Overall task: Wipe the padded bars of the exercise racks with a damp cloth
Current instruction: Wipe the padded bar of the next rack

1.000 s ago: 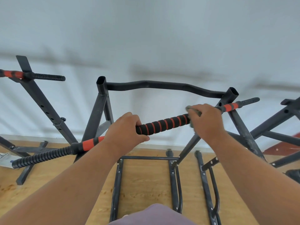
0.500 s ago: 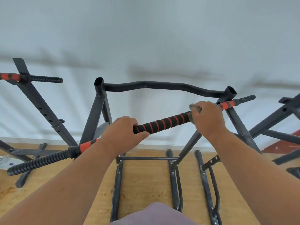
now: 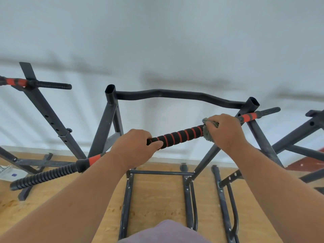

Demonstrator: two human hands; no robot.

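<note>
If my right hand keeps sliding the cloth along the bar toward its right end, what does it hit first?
Probably the orange and grey collar, just past the right hand and its cloth on the padded bar, beside the rack's upright post. Whether the post blocks it is unclear.

Your padded bar [image 3: 177, 135] is matt ribbed foam, cloth [image 3: 208, 135] fuzzy grey, rack frame [image 3: 103, 127] scuffed dark painted metal, floor [image 3: 157, 199] wood-look.

A light wooden floor [image 3: 157, 204] carries everything here. The black steel exercise rack [image 3: 108, 123] stands on it, its base rails [image 3: 127, 199] lying flat on the boards. A second rack [image 3: 47, 116] stands to the left, its foot [image 3: 24, 194] on the wood, and a third rack [image 3: 298, 137] stands to the right.
</note>
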